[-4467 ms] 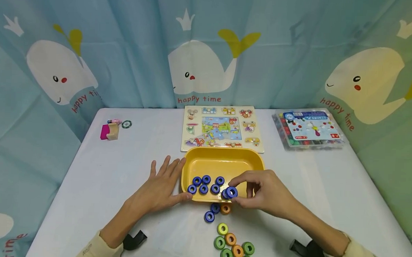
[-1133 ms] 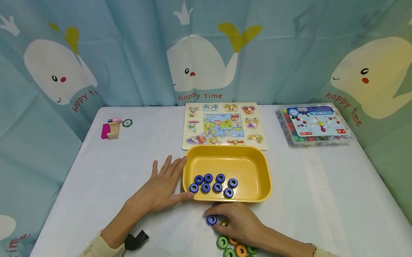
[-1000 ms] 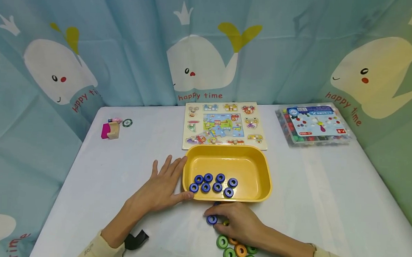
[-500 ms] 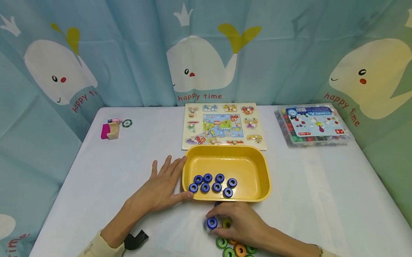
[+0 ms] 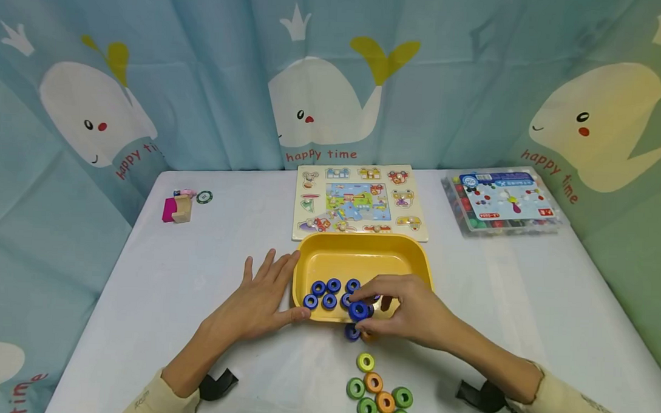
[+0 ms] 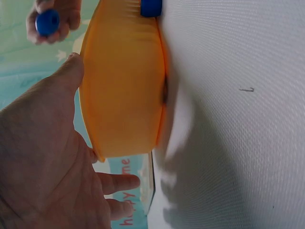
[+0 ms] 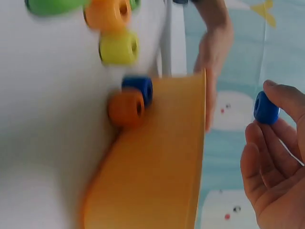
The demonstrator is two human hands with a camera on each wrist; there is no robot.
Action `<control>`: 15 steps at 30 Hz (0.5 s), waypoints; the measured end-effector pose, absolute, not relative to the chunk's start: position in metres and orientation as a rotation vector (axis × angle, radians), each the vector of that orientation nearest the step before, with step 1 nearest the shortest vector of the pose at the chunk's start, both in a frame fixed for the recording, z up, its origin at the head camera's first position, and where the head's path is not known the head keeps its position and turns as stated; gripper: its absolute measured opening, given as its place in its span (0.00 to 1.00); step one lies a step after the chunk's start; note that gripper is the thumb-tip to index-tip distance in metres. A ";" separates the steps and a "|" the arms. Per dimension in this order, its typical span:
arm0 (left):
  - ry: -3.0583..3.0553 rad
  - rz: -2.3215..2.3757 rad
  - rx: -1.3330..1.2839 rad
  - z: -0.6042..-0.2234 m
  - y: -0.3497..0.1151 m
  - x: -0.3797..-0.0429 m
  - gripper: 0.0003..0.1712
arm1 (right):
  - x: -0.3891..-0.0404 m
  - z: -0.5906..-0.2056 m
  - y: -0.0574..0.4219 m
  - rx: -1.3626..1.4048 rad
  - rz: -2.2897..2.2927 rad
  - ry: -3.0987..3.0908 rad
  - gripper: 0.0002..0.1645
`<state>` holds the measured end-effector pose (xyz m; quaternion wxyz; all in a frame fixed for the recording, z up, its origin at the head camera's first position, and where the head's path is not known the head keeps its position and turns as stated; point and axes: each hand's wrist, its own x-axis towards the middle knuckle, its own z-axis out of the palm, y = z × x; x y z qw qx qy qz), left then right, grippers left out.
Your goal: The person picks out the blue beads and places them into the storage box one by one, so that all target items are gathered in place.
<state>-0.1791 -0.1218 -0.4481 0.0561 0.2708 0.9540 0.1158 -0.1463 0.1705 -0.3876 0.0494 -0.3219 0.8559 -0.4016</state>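
Note:
Between thumb and fingers, my right hand (image 5: 414, 310) pinches a blue ring bead (image 5: 358, 311) above the near rim of the yellow tray (image 5: 372, 262). That same blue bead (image 7: 267, 109) shows in the right wrist view, clear of the tray wall. Several blue beads (image 5: 329, 301) lie in the tray's near left part, some partly hidden by my right hand. My left hand (image 5: 256, 301) rests at the tray's left end, fingers straight, thumb at the near corner. Just outside the near wall are one blue bead (image 5: 352, 332) and an orange bead (image 7: 126, 109).
Nearer me lie several green beads (image 5: 367, 408), orange beads (image 5: 385, 403) and yellow beads (image 5: 366, 362). Behind the tray is a wooden puzzle board (image 5: 360, 201). A clear box of coloured parts (image 5: 502, 200) stands back right. Small toys (image 5: 177, 208) and a round chip (image 5: 204, 197) sit back left.
My right hand has taken a blue bead from the table in front of the tray, then lifted it forward to the near rim. My left hand has stayed at the tray's left end.

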 end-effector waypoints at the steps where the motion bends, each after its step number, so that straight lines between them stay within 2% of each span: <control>1: 2.892 0.351 0.820 -0.448 -0.122 -0.179 0.58 | -0.152 -0.387 0.173 -0.966 -1.225 2.609 0.19; 15: 2.875 0.372 0.813 -0.449 -0.122 -0.181 0.59 | -0.222 -0.415 0.193 -0.783 -1.261 2.533 0.20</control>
